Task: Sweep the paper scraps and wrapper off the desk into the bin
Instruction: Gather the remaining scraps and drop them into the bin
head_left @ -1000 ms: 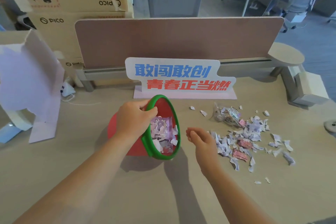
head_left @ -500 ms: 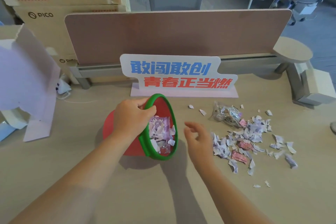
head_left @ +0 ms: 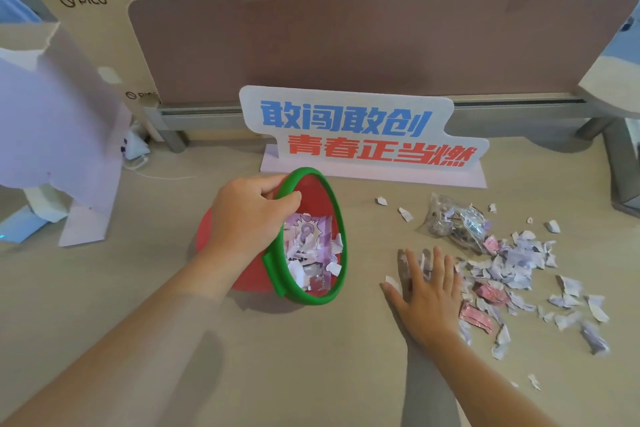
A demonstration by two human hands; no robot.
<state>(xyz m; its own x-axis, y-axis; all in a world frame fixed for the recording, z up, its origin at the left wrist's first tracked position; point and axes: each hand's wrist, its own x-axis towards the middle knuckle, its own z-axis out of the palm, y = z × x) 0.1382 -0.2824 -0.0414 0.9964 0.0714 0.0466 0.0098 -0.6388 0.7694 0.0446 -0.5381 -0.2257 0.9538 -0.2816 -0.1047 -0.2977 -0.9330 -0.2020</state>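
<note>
While the left hand (head_left: pixel 251 215) grips its green rim, the red bin (head_left: pixel 311 236) lies tipped, mouth facing right toward the paper scraps (head_left: pixel 519 267) and wrapper (head_left: pixel 453 224). Between them, bare desk (head_left: pixel 363 340); the right hand (head_left: pixel 427 291) lies flat, fingers spread, on the pile's left edge.

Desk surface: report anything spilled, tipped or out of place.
Torn paper scraps and a crumpled clear wrapper lie strewn over the desk by the flat right hand. The red bin lies tipped on its side, part-filled, held at its green rim by the left hand.
</note>
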